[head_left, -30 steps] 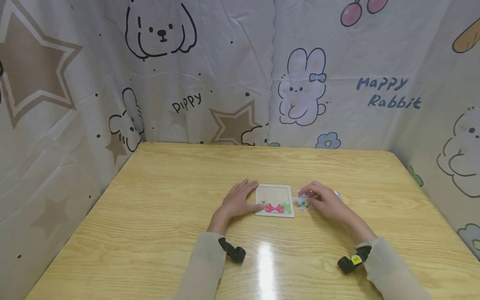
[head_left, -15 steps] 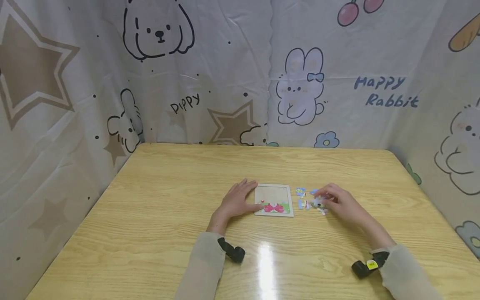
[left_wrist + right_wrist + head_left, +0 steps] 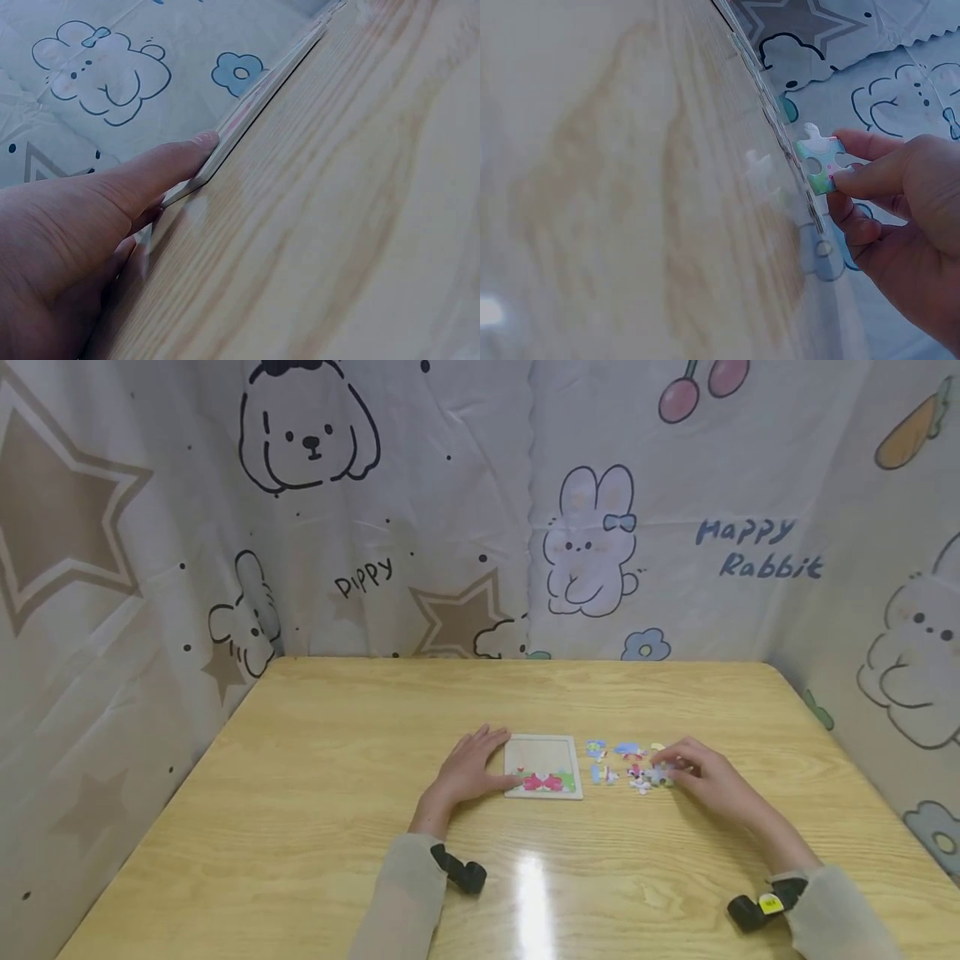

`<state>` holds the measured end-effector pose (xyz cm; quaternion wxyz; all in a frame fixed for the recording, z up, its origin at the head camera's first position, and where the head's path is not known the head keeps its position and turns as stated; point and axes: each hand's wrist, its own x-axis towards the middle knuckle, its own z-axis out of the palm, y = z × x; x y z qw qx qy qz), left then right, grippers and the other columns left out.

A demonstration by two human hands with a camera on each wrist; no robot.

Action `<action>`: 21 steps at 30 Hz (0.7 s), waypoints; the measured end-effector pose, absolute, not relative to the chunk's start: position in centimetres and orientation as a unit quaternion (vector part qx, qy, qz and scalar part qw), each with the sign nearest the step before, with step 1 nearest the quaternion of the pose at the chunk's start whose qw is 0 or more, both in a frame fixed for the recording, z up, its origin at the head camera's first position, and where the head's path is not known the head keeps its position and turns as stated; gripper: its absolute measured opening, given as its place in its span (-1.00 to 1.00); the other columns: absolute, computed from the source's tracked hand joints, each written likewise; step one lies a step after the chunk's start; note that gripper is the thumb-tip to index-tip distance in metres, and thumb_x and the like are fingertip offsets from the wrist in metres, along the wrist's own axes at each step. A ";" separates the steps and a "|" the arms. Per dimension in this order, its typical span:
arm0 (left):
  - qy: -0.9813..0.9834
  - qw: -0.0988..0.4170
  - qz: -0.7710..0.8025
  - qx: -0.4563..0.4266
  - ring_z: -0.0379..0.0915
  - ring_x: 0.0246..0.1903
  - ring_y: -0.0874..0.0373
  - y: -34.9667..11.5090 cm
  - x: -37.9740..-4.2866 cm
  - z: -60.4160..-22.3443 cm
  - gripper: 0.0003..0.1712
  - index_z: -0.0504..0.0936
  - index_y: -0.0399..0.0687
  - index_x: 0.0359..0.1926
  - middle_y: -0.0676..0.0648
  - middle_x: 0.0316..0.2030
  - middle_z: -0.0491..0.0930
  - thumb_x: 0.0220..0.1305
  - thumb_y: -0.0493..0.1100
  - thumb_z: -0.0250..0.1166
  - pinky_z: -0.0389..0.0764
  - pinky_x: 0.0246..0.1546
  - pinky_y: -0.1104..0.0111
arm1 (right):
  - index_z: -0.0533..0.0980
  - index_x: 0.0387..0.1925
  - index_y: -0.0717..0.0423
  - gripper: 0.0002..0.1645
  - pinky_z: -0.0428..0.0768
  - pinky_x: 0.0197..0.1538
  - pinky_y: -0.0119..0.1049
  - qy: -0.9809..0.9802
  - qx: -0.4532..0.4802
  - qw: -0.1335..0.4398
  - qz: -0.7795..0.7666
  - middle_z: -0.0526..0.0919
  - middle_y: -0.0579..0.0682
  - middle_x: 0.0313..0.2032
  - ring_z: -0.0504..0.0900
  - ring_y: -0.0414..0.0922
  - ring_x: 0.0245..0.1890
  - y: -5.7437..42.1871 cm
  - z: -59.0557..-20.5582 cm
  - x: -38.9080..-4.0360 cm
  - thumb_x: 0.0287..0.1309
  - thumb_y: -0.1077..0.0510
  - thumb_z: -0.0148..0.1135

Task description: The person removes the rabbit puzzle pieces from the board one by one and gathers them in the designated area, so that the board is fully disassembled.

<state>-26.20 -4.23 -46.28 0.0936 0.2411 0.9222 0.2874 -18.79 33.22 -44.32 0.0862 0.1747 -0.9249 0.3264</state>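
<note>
A square puzzle tray [image 3: 542, 755] lies on the table, with assembled pink and green pieces along its near side. My left hand [image 3: 467, 767] is at its left edge, fingers extended toward the far corner. In the left wrist view the thumb [image 3: 169, 161] rests on top of the tray's edge. To the tray's right, my right hand [image 3: 708, 777] pinches a jigsaw piece [image 3: 823, 161] between thumb and fingers. That piece has pale blue, green and white colouring. Several loose jigsaw pieces [image 3: 630, 749] lie between the tray and this hand; the hand partly hides some.
The wooden table [image 3: 360, 735] extends around the tray, with light reflected near its front. A printed cloth [image 3: 450, 485] hangs behind and at both sides. Black wrist cameras [image 3: 765, 906] are strapped at both sleeves.
My right hand has moved right, away from the tray, with the jigsaw piece. Loose pieces beside the tray have come into view. The left hand stays at the tray; the head view has shifted slightly.
</note>
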 end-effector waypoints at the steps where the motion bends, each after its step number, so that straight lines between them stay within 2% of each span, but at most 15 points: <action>1: 0.922 0.092 0.290 0.241 -0.17 0.56 -0.01 -4.3 -26.2 -46.3 -0.04 0.21 0.02 0.48 -0.02 0.51 0.15 0.16 0.25 0.34 -0.16 0.60 0.07 | 0.63 -0.10 0.10 -0.69 0.59 -0.14 -0.56 -0.926 0.174 0.085 0.325 0.59 -0.02 -0.20 0.49 -0.49 -0.15 33.4 -44.3 -18.8 0.17 0.43 0.21; 5: 0.920 0.088 0.298 0.240 -0.16 0.56 -0.03 -4.3 -26.0 -46.5 -0.04 0.22 0.02 0.47 -0.03 0.50 0.16 0.15 0.25 0.35 -0.15 0.59 0.04 | 0.63 -0.10 0.09 -0.70 0.58 -0.16 -0.55 -0.931 0.158 0.075 0.322 0.60 0.00 -0.18 0.48 -0.49 -0.16 33.9 -44.2 -18.4 0.19 0.42 0.20; 12: 0.916 0.091 0.309 0.239 -0.13 0.55 -0.07 -4.3 -25.4 -47.1 -0.05 0.25 0.01 0.46 -0.06 0.50 0.18 0.14 0.25 0.35 -0.11 0.58 0.00 | 0.62 -0.07 0.02 -0.69 0.56 -0.15 -0.52 -0.942 0.123 0.025 0.310 0.61 0.01 -0.11 0.46 -0.47 -0.17 34.4 -44.6 -17.9 0.23 0.37 0.18; 17: 0.917 0.088 0.305 0.240 -0.13 0.56 -0.03 -4.3 -25.3 -47.1 -0.04 0.23 0.01 0.47 -0.02 0.50 0.17 0.15 0.26 0.35 -0.11 0.59 0.03 | 0.62 -0.05 0.05 -0.71 0.45 -0.29 -0.50 -0.937 0.126 0.005 0.325 0.57 -0.03 -0.16 0.36 -0.42 -0.29 34.7 -44.8 -18.0 0.26 0.36 0.15; 21: 0.919 0.086 0.304 0.236 -0.13 0.56 -0.02 -4.4 -25.7 -46.7 -0.05 0.23 0.02 0.47 -0.02 0.51 0.16 0.15 0.24 0.34 -0.11 0.59 0.03 | 0.62 -0.04 0.10 -0.72 0.43 -0.31 -0.50 -0.932 0.140 -0.002 0.334 0.58 -0.02 -0.15 0.32 -0.43 -0.30 34.8 -44.8 -18.5 0.28 0.35 0.14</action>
